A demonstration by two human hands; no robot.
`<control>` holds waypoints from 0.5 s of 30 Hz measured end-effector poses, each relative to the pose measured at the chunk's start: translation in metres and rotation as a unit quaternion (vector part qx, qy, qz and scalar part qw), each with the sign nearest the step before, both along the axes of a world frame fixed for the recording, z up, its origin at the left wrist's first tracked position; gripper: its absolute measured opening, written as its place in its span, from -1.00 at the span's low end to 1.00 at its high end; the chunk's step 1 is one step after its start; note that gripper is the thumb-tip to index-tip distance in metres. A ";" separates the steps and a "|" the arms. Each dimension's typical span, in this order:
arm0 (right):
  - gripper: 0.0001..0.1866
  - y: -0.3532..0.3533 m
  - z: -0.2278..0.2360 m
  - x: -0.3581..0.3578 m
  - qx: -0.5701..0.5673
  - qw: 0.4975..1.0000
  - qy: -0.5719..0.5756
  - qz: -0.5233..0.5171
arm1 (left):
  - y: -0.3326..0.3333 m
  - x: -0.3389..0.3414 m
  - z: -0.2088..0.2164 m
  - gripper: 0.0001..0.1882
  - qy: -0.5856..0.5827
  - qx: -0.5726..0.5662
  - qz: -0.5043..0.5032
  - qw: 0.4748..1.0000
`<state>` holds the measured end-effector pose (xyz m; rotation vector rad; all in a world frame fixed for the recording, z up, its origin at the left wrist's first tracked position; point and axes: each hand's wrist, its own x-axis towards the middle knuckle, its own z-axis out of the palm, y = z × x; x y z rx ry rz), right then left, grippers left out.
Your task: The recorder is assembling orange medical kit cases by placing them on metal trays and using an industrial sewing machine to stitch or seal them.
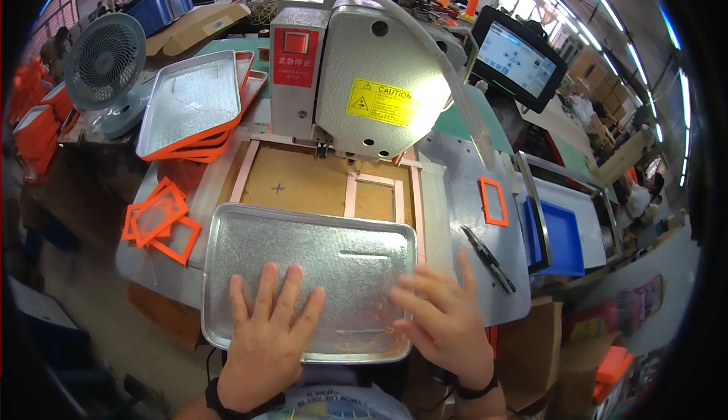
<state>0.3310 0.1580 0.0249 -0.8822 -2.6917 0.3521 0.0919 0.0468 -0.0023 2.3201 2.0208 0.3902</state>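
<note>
A silver, foil-faced rectangular panel point(334, 299) with rounded corners and a raised rim lies in front of the sewing machine head point(387, 79). My left hand point(265, 336) rests flat on its lower left part, fingers spread. Over the panel's right edge is my right hand point(447, 314), fingers apart and nothing held in them; whether it touches the panel I cannot tell. Loose orange threads lie near the panel's lower right corner. Just behind it, a brown board with pale pink strips point(303, 181) sits under the machine's needle area.
Several orange frames point(163, 219) lie at left, below stacked silver panels with orange edges point(189, 101). One orange frame point(493, 202) and a dark slender tool point(489, 259) lie at right. Beyond are a screen point(516, 56), a blue tray point(561, 238) and a fan point(106, 60).
</note>
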 end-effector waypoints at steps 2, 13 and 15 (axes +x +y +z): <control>-0.60 0.000 -0.007 -0.015 0.105 0.992 -0.031 -0.056 | 0.000 0.000 -0.005 -0.34 0.013 0.011 0.002 1.000; -0.55 -0.014 -0.004 0.010 0.008 0.993 0.112 -0.032 | -0.003 0.005 0.000 -0.37 0.014 0.043 0.011 0.999; -0.56 -0.014 -0.009 0.015 -0.017 0.980 0.193 -0.054 | -0.009 -0.002 -0.006 -0.44 0.029 0.085 0.004 0.996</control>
